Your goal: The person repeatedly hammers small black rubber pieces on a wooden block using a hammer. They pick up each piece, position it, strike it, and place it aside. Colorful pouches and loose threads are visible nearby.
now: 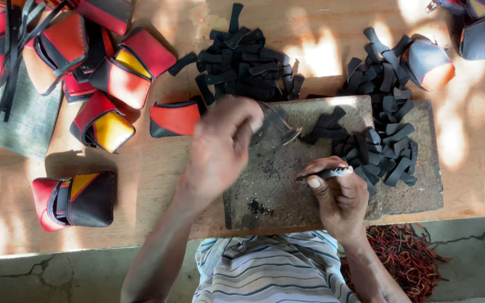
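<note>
A small black strap piece (332,173) lay pinched in the right hand (341,199) over the dark cutting slab (287,185), near its bare middle, while the blurred left hand (223,148) gripped a metal tool (284,132).

My right hand (341,196) pinches a matt black leathery strip (332,173) over a rough, pitted grey slab (287,179); the pouches (74,199) look like smooth leather, the table (152,168) worn wood.

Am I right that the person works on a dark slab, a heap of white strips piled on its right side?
Not quite: the head view shows the strips on the right side of the dark slab are black, not white. The rest holds; both hands work over that slab.
</note>
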